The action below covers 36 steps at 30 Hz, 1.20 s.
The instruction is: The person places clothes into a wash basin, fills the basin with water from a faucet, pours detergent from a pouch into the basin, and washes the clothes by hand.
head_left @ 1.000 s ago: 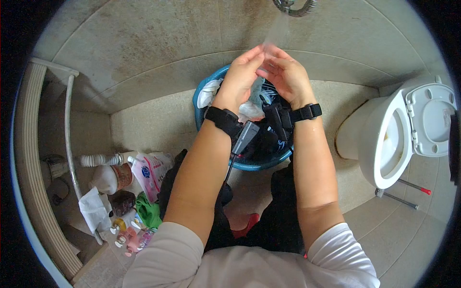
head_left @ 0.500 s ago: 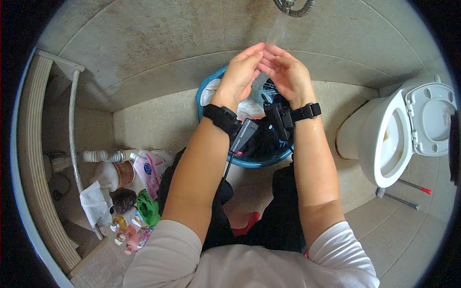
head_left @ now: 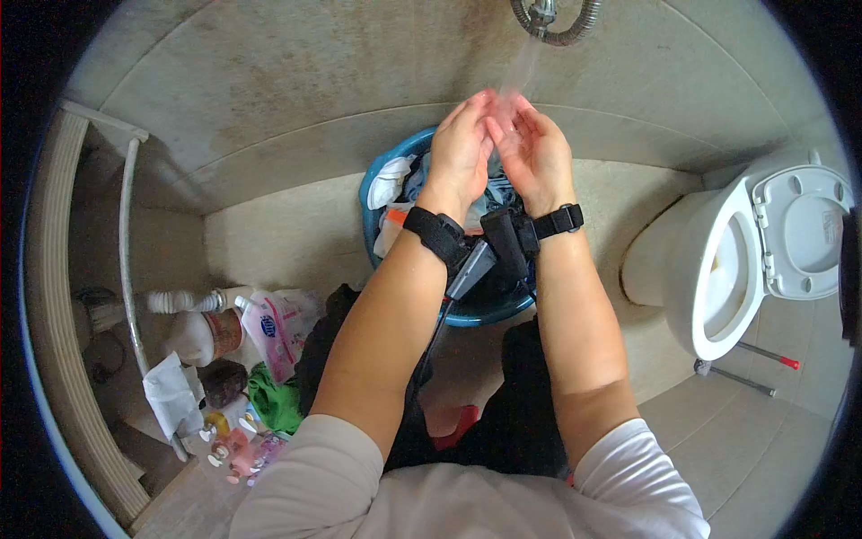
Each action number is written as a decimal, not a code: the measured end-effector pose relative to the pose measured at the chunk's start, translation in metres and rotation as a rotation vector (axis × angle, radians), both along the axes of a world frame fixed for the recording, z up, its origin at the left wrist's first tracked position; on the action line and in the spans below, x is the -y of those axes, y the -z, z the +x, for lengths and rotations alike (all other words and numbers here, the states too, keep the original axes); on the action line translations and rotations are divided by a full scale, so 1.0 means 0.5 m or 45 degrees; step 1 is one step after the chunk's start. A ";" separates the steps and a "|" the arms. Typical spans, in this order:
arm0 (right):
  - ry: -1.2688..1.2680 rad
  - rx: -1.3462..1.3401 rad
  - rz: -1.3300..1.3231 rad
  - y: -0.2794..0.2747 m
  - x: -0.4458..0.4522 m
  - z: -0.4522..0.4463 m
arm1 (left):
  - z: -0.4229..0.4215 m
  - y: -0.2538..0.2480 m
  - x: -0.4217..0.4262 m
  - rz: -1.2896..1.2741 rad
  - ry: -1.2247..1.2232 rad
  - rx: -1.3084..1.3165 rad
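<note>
My left hand (head_left: pixel 460 151) and my right hand (head_left: pixel 539 154) are cupped side by side, palms up, fingers extended. A stream of water (head_left: pixel 519 74) falls from the metal tap (head_left: pixel 542 13) onto the fingers of both hands. Neither hand holds any object. Below them stands a blue basin (head_left: pixel 367 199) with clothes (head_left: pixel 388 182) in it, white, dark and some orange; my hands and forearms cover part of the pile. Each wrist wears a black strap (head_left: pixel 558 221) with a small dark device (head_left: pixel 505 244) attached.
On the right stands a white toilet (head_left: pixel 660 256) with its lid raised. To the left are a pink-and-white pouch (head_left: pixel 274 328), a large white jar (head_left: pixel 193 338), a green cloth (head_left: pixel 274 400) and several small bottles. A tiled wall (head_left: pixel 314 81) rises behind the basin.
My hands have parted slightly at the fingertips and now sit squarely under the water. The view has shifted a little, and more of the clothes in the basin shows.
</note>
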State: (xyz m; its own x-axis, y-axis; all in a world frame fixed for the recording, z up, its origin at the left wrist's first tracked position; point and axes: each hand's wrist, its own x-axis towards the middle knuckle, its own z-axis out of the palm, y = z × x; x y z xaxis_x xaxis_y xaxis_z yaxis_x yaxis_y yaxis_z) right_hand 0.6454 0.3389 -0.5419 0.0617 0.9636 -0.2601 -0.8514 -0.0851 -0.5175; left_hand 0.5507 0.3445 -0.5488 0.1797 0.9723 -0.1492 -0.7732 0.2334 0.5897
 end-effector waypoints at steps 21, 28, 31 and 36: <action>-0.296 0.048 0.178 -0.005 -0.002 0.008 | -0.017 -0.011 0.004 0.081 -0.007 -0.068; -0.261 0.116 0.104 -0.021 0.009 0.005 | -0.016 -0.004 0.003 0.068 0.003 -0.102; -0.245 0.150 0.065 -0.024 0.010 0.006 | -0.015 0.000 0.003 0.060 0.007 -0.097; -0.233 0.185 0.035 -0.018 0.008 0.006 | -0.012 0.000 0.005 0.074 0.024 -0.105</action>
